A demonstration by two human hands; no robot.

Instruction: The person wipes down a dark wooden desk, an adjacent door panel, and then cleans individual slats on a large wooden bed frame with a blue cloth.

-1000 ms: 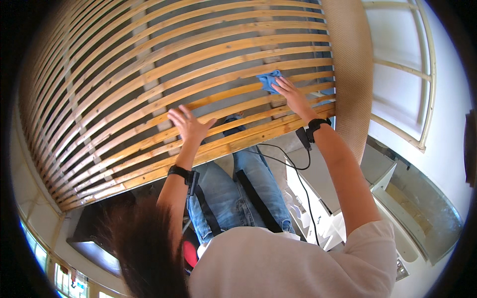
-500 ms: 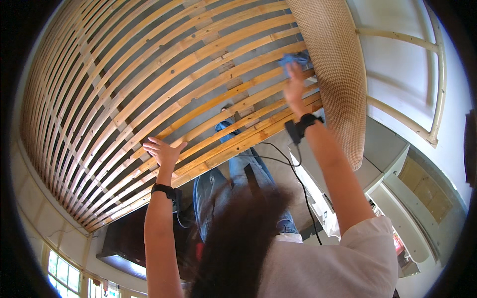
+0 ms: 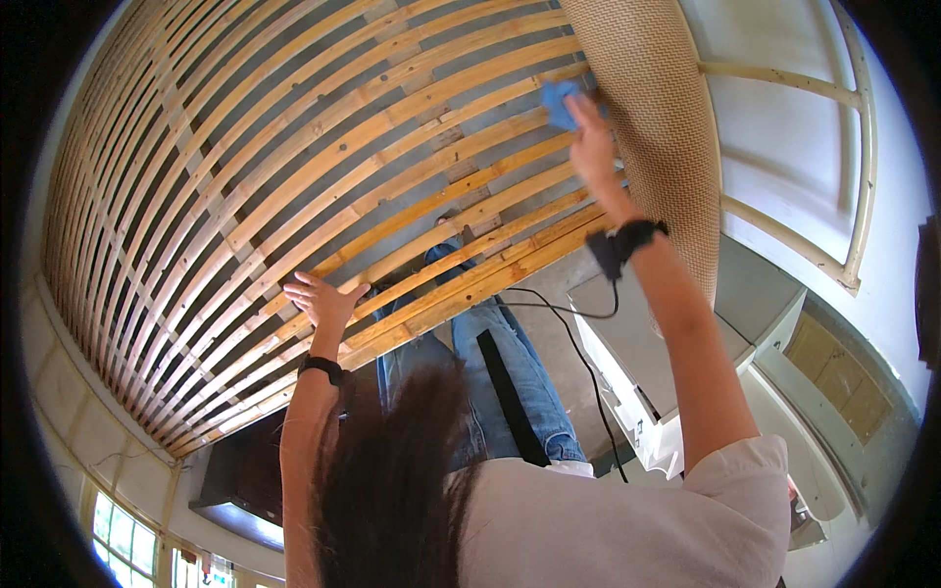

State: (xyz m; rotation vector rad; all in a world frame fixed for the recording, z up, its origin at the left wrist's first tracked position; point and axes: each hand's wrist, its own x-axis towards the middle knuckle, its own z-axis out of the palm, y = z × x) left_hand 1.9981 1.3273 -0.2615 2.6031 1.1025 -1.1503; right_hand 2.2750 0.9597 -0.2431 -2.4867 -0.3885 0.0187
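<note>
Now the right hand (image 3: 591, 147) has carried its gripped blue cloth (image 3: 559, 101) farther up the slatted bed frame (image 3: 294, 196); left hand (image 3: 321, 299) braces, fingers spread, empty.

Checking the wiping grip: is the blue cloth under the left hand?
No, the blue cloth is under the right hand; the left hand rests bare on the wooden slats.

Hidden and cut-off parts

The right hand (image 3: 591, 147) covers most of the blue cloth (image 3: 559, 101); hair (image 3: 392, 470) hides the left forearm's lower part, and the wooden slat frame (image 3: 294, 176) runs past the picture's rim, perhaps farther left.
</note>
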